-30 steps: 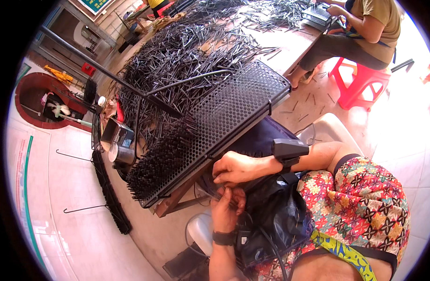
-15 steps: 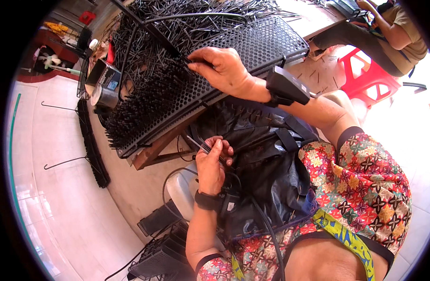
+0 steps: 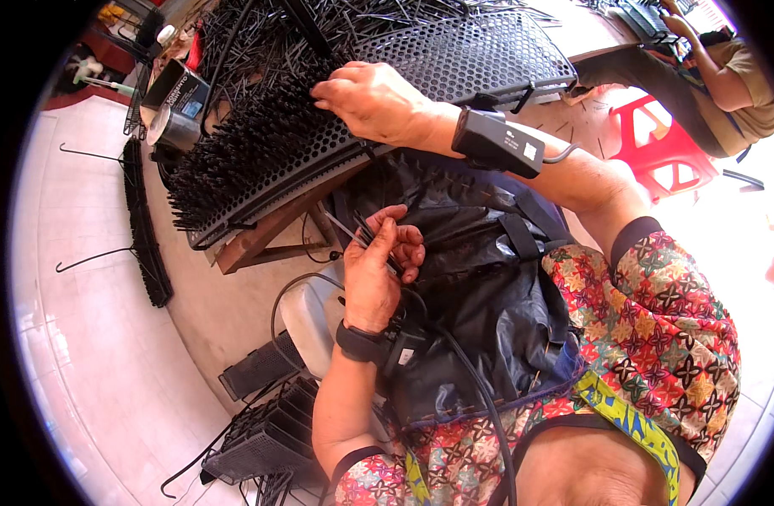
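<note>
A long black perforated panel [image 3: 454, 69] slants across the top, its left part thickly filled with upright black strips [image 3: 244, 148]. Over the boundary between filled and bare holes is my right hand [image 3: 370, 99], fingers bent together at the outermost strips. Whatever lies between those fingertips is hidden. Lower down, above the black apron [image 3: 480, 295] on my lap, my left hand [image 3: 378, 266] is closed round a few thin dark strips [image 3: 362, 232], their ends poking out past the thumb.
Behind the panel lies a heap of loose black strips [image 3: 387, 29]. A brown wooden support [image 3: 252, 240] holds the panel. At left are a metal can [image 3: 174, 131] and a strip-filled panel with hooks [image 3: 142, 228]. A red stool [image 3: 661, 148] and another person [image 3: 733, 80] are at right.
The whole view has shifted a little. My right hand has come down onto the strips at the panel and turned, wrist rolling. My left hand still grips its strips, its fingers a little looser.
</note>
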Action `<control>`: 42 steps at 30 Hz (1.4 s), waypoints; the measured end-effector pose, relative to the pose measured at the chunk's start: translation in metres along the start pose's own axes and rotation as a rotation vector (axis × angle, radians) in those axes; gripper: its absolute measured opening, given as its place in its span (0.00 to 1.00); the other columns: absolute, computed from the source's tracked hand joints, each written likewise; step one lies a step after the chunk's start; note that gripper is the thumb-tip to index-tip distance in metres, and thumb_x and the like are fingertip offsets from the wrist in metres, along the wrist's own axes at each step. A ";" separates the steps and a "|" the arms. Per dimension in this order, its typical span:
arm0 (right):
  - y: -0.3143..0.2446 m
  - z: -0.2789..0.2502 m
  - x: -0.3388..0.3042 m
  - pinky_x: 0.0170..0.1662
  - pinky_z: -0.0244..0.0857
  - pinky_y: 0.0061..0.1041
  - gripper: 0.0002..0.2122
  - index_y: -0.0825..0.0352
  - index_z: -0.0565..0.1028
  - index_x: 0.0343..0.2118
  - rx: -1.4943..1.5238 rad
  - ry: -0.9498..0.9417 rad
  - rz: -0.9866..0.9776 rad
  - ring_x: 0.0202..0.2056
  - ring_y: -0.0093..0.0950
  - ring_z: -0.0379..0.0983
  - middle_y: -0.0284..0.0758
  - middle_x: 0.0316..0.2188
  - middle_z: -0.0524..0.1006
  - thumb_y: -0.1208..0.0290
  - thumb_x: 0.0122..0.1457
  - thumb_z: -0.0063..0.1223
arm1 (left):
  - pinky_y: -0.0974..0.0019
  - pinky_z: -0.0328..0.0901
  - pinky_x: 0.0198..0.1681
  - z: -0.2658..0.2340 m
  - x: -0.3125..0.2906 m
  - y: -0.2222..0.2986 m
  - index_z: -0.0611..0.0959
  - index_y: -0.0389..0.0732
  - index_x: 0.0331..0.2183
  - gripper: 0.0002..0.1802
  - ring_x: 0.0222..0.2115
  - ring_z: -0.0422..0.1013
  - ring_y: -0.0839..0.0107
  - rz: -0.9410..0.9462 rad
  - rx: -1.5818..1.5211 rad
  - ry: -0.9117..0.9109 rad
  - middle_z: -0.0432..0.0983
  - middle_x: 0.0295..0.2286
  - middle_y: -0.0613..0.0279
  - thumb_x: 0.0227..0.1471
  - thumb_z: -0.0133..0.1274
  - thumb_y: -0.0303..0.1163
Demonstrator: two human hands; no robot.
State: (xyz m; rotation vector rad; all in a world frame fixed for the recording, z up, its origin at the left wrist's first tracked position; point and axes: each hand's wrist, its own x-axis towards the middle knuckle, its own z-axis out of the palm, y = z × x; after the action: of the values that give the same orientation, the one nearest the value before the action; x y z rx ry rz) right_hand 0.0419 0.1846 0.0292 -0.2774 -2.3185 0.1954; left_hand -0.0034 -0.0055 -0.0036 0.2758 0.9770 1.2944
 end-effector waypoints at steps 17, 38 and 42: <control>-0.056 -0.030 -0.044 0.19 0.58 0.18 0.08 0.74 0.72 0.25 0.904 -0.625 0.562 0.18 0.16 0.64 0.33 0.15 0.70 0.73 0.46 0.52 | 0.80 0.52 0.13 0.003 -0.005 0.006 0.72 0.34 0.35 0.14 0.18 0.65 0.75 -0.051 -0.011 -0.236 0.71 0.24 0.58 0.49 0.45 0.35; -0.002 -0.008 0.001 0.18 0.59 0.16 0.06 0.69 0.73 0.25 0.305 0.284 0.357 0.15 0.16 0.65 0.32 0.13 0.70 0.71 0.48 0.53 | 0.79 0.54 0.13 -0.002 -0.001 0.004 0.69 0.36 0.39 0.18 0.18 0.64 0.75 0.175 -0.017 0.031 0.71 0.25 0.60 0.51 0.45 0.40; 0.002 -0.003 0.002 0.18 0.60 0.20 0.06 0.68 0.73 0.25 0.197 0.308 0.138 0.15 0.26 0.67 0.36 0.15 0.70 0.72 0.47 0.53 | 0.79 0.54 0.14 0.000 -0.001 0.004 0.70 0.36 0.38 0.17 0.18 0.65 0.75 0.158 -0.051 0.025 0.71 0.24 0.59 0.51 0.45 0.38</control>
State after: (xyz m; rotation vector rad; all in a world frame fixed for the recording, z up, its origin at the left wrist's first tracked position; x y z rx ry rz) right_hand 0.0432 0.1869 0.0325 -0.3418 -1.9600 0.4172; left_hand -0.0062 -0.0052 -0.0006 0.3026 0.9567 1.4681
